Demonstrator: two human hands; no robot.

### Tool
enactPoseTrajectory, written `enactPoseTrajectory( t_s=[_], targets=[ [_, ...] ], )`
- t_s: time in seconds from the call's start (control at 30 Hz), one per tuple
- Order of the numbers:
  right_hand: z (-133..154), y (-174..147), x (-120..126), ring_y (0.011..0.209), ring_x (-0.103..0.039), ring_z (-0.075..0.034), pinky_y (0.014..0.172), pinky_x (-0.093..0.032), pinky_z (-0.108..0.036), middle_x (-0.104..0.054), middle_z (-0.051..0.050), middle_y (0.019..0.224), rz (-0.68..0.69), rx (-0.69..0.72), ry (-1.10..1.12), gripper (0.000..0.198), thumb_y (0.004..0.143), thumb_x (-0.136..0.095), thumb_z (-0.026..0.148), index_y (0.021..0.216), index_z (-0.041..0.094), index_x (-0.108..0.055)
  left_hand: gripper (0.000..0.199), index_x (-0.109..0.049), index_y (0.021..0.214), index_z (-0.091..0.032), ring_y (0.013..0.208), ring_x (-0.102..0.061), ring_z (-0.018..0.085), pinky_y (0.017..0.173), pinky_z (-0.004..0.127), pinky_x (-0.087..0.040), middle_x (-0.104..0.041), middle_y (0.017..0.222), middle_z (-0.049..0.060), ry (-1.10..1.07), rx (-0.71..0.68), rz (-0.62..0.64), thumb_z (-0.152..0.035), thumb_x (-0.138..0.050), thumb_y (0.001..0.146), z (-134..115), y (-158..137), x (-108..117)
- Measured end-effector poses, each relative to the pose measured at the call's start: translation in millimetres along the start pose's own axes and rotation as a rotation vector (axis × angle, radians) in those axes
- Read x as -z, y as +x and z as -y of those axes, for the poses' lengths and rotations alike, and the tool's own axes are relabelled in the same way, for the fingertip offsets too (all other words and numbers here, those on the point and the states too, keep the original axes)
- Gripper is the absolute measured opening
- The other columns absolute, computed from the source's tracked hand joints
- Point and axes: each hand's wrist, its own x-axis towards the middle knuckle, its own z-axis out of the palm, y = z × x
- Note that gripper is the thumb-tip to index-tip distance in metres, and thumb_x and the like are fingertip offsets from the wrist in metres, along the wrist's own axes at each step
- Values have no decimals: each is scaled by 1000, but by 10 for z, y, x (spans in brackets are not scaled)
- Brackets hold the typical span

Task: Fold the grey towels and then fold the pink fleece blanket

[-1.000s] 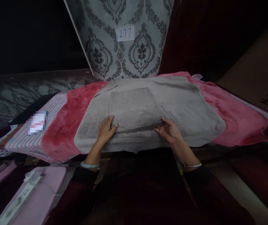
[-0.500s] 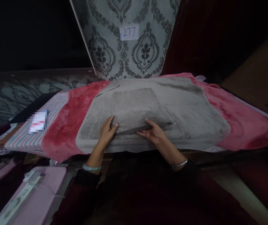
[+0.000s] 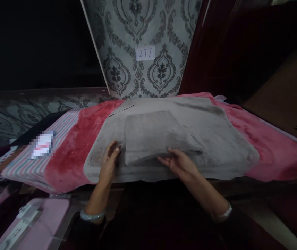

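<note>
A folded grey towel point(image 3: 148, 132) lies on a larger spread grey cloth point(image 3: 221, 146), which looks like the same plush fabric. My right hand point(image 3: 181, 165) grips the towel's front edge toward its right end, thumb on top and fingertips at the underside. That edge is slightly raised. Just left of the towel is my left hand point(image 3: 109, 159), its fingers loosely curled with a gap to the thumb and nothing between them. Whether its fingertips touch the spread cloth I cannot tell.
Beneath the grey cloth lies a red and pink blanket point(image 3: 70, 152) over a striped cloth point(image 3: 20, 166). A blurred-out white item point(image 3: 43, 144) rests on the left. Behind are a dark screen point(image 3: 39, 45) and patterned wall point(image 3: 138, 83). A power strip point(image 3: 18, 229) sits on a pink surface, lower left.
My left hand has let go of the towel's left edge and moved left. My right hand keeps hold and has shifted slightly right. The towel's front edge lies flatter; the view has tilted up.
</note>
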Motion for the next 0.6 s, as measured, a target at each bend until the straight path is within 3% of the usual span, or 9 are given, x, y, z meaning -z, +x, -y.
enactPoseTrajectory(
  t_s=[0.2,0.4,0.5,0.6],
  targets=[
    [-78,-497,410,83,-75,-25,79,-67,-45,-76,-5,102,-105,-60,-85,41,63,-91,26,94,23,-64,53,-64,124,-21,132,-62,32,116,53,-48,-62,145,15,-174,209,-8,-36,-75,74,-38,215,-144],
    [102,-628,191,88,-75,-24,74,-66,-39,-76,-4,104,-107,-24,-19,39,61,-95,29,88,23,-67,35,-72,108,-23,127,-65,38,110,62,-53,-75,121,14,-279,359,224,-46,-71,82,-66,-79,-279],
    [108,-709,117,84,-73,-22,68,-65,-35,-76,-3,101,-149,-64,36,43,55,-98,27,86,24,-68,31,-75,101,-25,124,-67,39,110,62,-53,-79,109,11,-273,458,210,-49,-71,82,-125,-266,-341],
    [33,-833,169,83,-73,-21,68,-63,-34,-76,-3,99,-167,-121,34,46,56,-100,30,89,23,-69,33,-75,103,-24,116,-71,38,106,58,-57,-79,98,11,-306,652,160,-48,-73,80,-271,-371,-471]
  ],
)
